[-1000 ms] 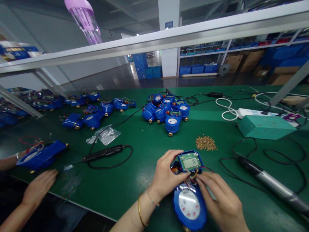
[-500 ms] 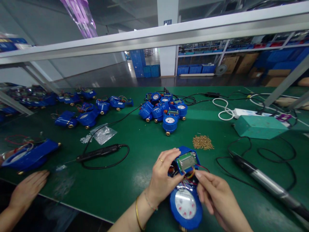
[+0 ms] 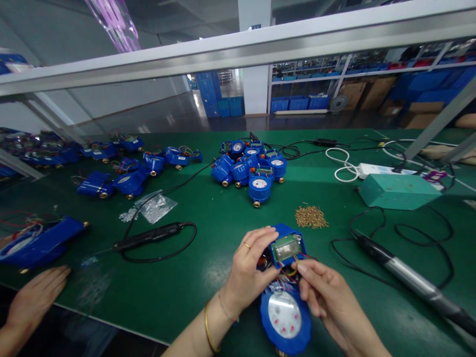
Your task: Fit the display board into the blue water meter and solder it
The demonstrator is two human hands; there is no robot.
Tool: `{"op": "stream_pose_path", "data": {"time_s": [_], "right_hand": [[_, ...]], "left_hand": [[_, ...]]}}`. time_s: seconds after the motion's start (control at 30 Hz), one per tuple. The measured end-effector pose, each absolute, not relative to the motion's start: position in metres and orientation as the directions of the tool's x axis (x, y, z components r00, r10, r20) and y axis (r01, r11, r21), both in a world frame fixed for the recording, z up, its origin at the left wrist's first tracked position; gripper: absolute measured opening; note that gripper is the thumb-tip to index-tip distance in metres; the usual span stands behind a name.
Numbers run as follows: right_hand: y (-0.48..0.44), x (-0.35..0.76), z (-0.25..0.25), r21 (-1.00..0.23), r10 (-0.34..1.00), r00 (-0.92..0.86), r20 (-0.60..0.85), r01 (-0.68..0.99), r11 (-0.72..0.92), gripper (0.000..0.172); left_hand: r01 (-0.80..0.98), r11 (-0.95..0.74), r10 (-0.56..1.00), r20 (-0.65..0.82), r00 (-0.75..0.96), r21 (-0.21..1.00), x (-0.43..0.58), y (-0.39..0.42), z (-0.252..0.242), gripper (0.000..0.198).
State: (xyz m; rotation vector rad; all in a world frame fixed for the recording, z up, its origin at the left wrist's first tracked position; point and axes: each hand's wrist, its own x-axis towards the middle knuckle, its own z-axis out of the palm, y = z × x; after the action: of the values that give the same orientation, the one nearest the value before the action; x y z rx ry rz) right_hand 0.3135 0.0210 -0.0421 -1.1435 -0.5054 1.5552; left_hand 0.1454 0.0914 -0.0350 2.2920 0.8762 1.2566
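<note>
A blue water meter (image 3: 285,320) with a round white dial lies in front of me, its electronics housing open at the top. My left hand (image 3: 248,272) grips that housing by its left side, next to a green circuit board with a small display (image 3: 287,248). At the housing's lower right edge, my right hand (image 3: 327,292) pinches thin coloured wires (image 3: 292,271) between thumb and forefinger. The wires run between the board and the meter body. Their far ends are hidden by my fingers.
Beyond my hands lie a pile of small brass screws (image 3: 311,217) and several blue meters (image 3: 243,168). Electric screwdrivers (image 3: 405,277) rest on both sides, with a teal box (image 3: 399,191) at right. At left, a co-worker's hand (image 3: 37,297) lies beside another meter (image 3: 40,243).
My right hand has shifted slightly left and down along the wires. The view has moved a little; my left hand keeps its grip on the housing.
</note>
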Motion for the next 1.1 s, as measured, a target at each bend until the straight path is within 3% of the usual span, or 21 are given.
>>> {"op": "stream_pose_path", "data": {"time_s": [0.33, 1.1], "right_hand": [[0.0197, 0.3091, -0.0335, -0.826, 0.905, 0.161, -0.395, -0.494, -0.272, 0.053], [0.0218, 0.3087, -0.0393, -0.867, 0.920, 0.169, -0.354, -0.427, -0.255, 0.051]], "left_hand": [[0.317, -0.754, 0.655, 0.614, 0.441, 0.576, 0.1444, 0.0940, -0.0337, 0.061], [0.342, -0.667, 0.742, 0.545, 0.391, 0.662, 0.1457, 0.0929, -0.0324, 0.054]]}}
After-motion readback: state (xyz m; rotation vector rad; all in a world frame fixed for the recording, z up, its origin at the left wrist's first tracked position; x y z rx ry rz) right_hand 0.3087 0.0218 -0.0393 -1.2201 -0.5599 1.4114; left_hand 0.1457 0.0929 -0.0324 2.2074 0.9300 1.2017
